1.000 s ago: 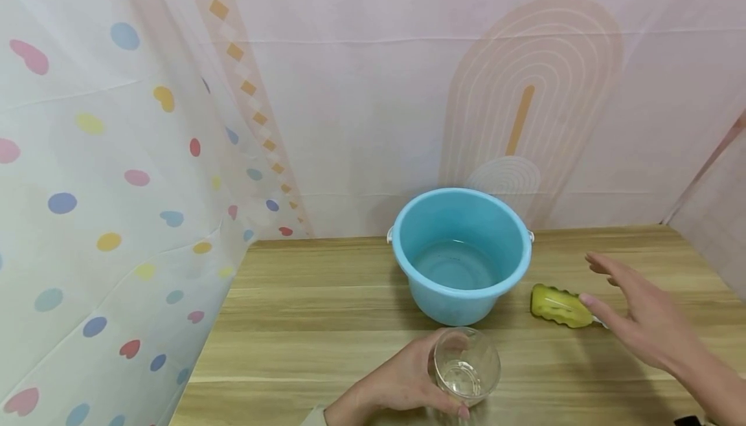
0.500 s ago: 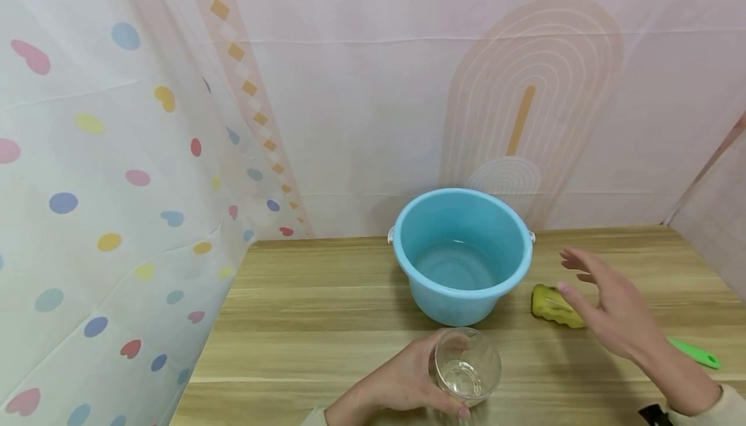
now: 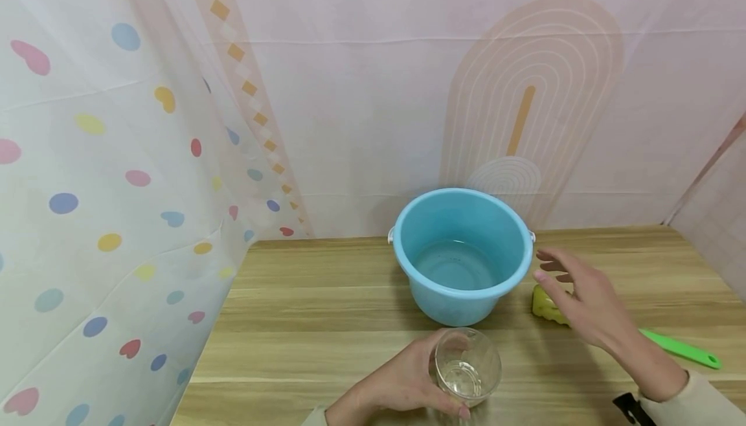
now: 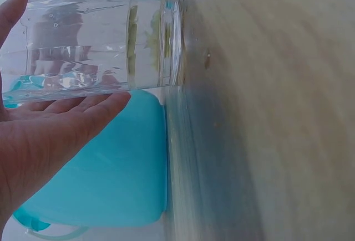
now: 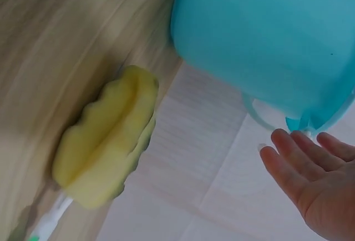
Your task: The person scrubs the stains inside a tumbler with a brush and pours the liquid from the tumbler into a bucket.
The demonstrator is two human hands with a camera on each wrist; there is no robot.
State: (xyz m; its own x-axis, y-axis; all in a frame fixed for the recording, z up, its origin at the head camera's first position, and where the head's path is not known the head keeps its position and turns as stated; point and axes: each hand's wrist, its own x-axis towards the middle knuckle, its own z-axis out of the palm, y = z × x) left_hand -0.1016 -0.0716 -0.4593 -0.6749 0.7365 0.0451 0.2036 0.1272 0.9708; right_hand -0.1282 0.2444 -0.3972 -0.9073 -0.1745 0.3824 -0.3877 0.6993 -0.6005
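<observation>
My left hand grips a clear drinking glass at the table's near side, thumb on its front. In the left wrist view the base of the glass meets the tabletop, and droplets cling to its wall. A light-blue bucket stands just behind the glass with shallow water inside. My right hand, fingers spread and slightly bent, hovers above a yellow sponge brush, holding nothing. The right wrist view shows this brush lying on the table; its green handle points right.
The wood-grain table reaches a patterned cloth backdrop behind the bucket. A dotted cloth hangs along the left side. White lugs for the bucket's bail stick out from its rim.
My right hand has moved left across the brush toward the bucket, uncovering the green handle and hiding more of the sponge. My left hand and the glass have stayed in place.
</observation>
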